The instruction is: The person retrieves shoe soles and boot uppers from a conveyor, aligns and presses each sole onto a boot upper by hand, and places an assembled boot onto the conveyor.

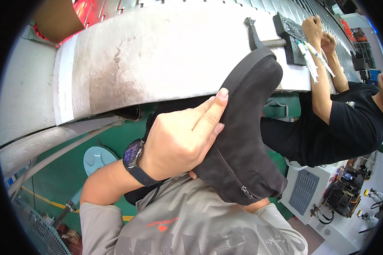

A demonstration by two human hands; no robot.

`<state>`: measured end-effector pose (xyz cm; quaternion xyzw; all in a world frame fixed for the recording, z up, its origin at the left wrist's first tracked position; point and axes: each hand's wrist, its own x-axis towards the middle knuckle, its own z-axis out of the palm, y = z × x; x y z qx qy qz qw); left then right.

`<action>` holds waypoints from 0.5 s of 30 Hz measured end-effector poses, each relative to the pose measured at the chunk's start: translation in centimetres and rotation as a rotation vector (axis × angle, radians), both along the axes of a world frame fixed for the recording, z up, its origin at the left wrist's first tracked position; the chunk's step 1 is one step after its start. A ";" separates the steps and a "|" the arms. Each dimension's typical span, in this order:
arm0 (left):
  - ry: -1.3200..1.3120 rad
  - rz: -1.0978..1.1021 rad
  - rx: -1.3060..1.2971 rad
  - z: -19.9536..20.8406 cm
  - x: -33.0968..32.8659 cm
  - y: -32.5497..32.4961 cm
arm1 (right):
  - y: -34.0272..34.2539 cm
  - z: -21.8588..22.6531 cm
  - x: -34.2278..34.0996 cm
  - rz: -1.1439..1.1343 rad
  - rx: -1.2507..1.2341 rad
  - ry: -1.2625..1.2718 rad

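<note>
A black ankle boot (247, 114) with a side zipper (232, 172) is held tilted in front of my body, toe pointing up and away to the right. My left hand (181, 138), wearing a dark watch (133, 155), is closed against the boot's left side, its fingertips pressed at the edge of the thick black sole (247, 70). The boot hides most of my right hand (192, 174). Only a fingertip shows at the boot's lower left edge, and a bit of my right forearm (259, 205) below the heel.
Beyond the boot runs a pale, stained work surface (157, 59). A hammer (255, 36) and a black block (291, 40) lie at its far right. To the right, a co-worker's forearm (321, 85) crosses near two syringes (308, 61). A blue round stool (98, 159) stands lower left.
</note>
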<state>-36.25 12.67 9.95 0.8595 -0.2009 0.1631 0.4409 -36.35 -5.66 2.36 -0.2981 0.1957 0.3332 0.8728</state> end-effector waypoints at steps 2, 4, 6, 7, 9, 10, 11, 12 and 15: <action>0.045 -0.055 0.080 0.6 0.1 0.6 | 0.1 0.4 0.7 -0.004 -0.004 -0.028; -0.001 -0.081 0.026 0.3 0.8 2.0 | 0.3 1.3 0.8 0.002 -0.008 -0.071; 0.137 -0.086 -0.184 1.2 1.6 3.0 | 0.4 2.3 0.0 -0.001 -0.027 -0.118; 0.168 -0.071 -0.320 1.0 2.3 3.1 | 0.5 3.0 -0.5 0.000 -0.040 -0.146; 0.118 -0.071 -0.508 2.6 3.5 1.2 | 0.1 4.7 -0.9 -0.012 -0.068 -0.213; 0.129 -0.093 -0.392 3.9 3.7 0.8 | 0.0 5.6 -1.0 -0.022 -0.085 -0.249; 0.146 -0.111 -0.284 4.4 3.6 0.6 | -0.1 6.2 -1.2 -0.026 -0.095 -0.277; -0.036 -0.058 -0.254 4.2 3.9 0.0 | 0.1 6.6 -1.2 -0.034 -0.110 -0.301; -0.048 -0.174 -0.266 2.8 4.3 0.7 | 0.4 8.3 -1.4 -0.091 -0.210 -0.329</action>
